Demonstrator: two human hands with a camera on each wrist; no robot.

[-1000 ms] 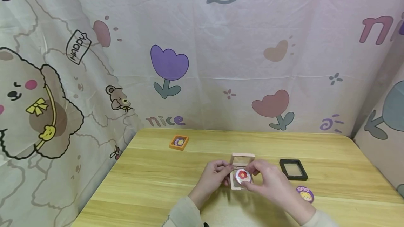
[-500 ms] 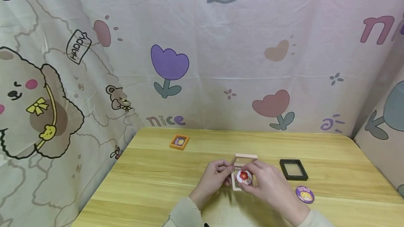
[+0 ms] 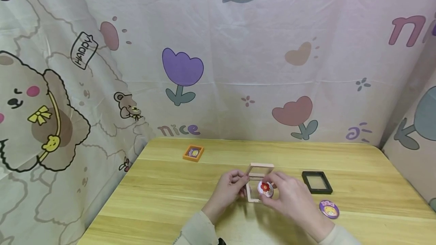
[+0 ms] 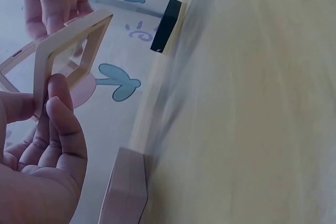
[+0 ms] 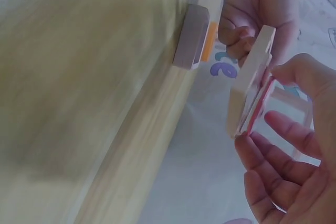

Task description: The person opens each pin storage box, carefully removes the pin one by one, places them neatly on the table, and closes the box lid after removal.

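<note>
— What is held by the left hand?

— The pink frame is pinched at its left edge between curled fingers and thumb; this is seen close in the left wrist view, where the fingers are closed on the frame at its corner. The frame is held open like a hinged case, just above the bench, near the front middle.

— And the right hand?

— The flower badge, white with a red flower, is pinched by the right fingertips and pressed against the frame's lower half. In the right wrist view the badge is seen edge-on, touching the frame, with the thumb above it and the other fingers loosely spread below. Part of the frame is hidden by this hand in the head view.

— Can any writing be read?

— On the cloth behind the bench, "HAPPY" is printed on a small tag at the left, "nice" just above the bench's far edge, and large pink letters beginning "ni" are cut off at the right. Writing on the badges is too small to be read.

— What else is laid out?

— An orange frame with a badge inside is set at the far left of the bench, well apart from the hands. To the right of the hands a black frame is laid flat, and a purple badge is lying just in front of it.
</note>
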